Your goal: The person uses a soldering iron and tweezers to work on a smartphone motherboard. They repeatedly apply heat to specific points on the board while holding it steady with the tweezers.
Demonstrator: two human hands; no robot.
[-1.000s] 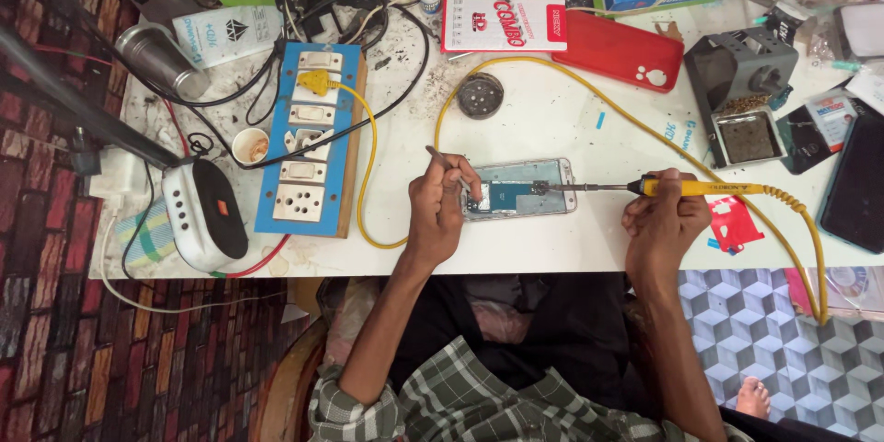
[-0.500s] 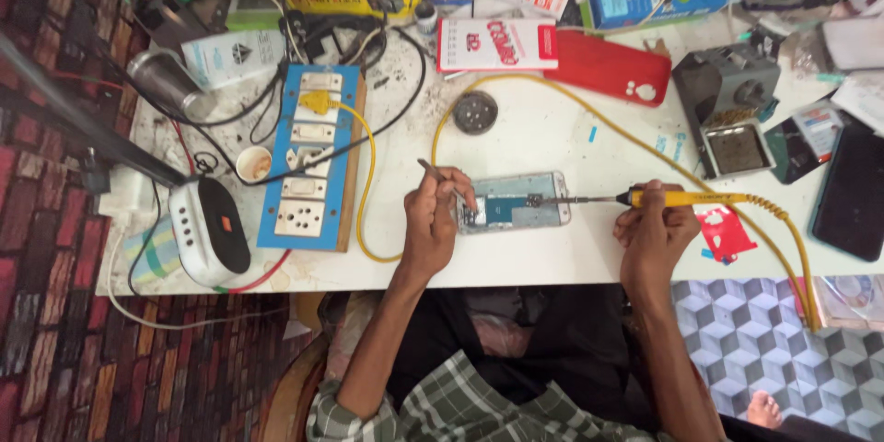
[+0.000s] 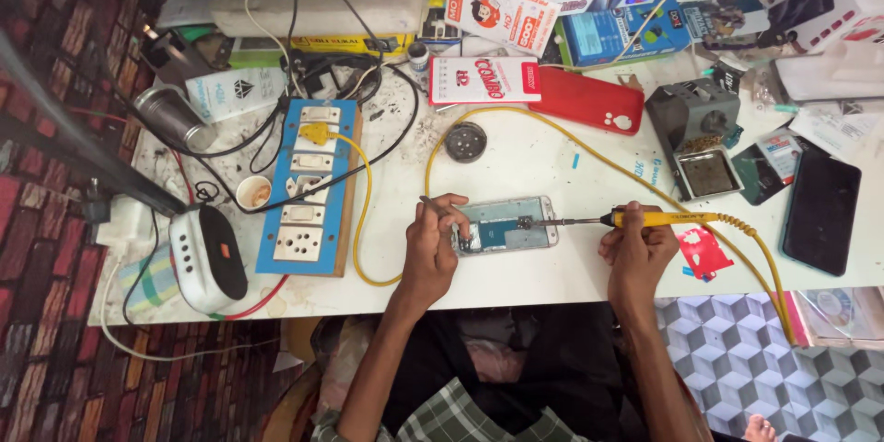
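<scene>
Head view, looking straight down: nearest to me, my two forearms reach up from my lap onto the white table (image 3: 552, 267). My left hand (image 3: 433, 244) is curled shut around thin tweezers (image 3: 435, 205) and rests against the left end of the opened phone (image 3: 506, 224), which lies flat near the table's front edge, its insides facing up. My right hand (image 3: 635, 249) is clamped on the yellow handle of the soldering iron (image 3: 658, 218) — the metal tip points left and touches the phone's board near its middle.

From the handle, the yellow cord (image 3: 764, 258) drops off the right of the table, and another length of it arcs back across the table toward the blue switchboard (image 3: 308, 189) on my left, where a yellow plug sits near the top. Just left of the board stand a small paper cup (image 3: 253, 191) and a white-and-black speaker (image 3: 207, 258).

Farther out, beyond the phone, lie a round tin (image 3: 465, 141), a red phone case (image 3: 585, 101) and a grey iron stand (image 3: 695, 133). A black phone (image 3: 820, 214) lies well to the right — boxes and packets crowd the far edge.
</scene>
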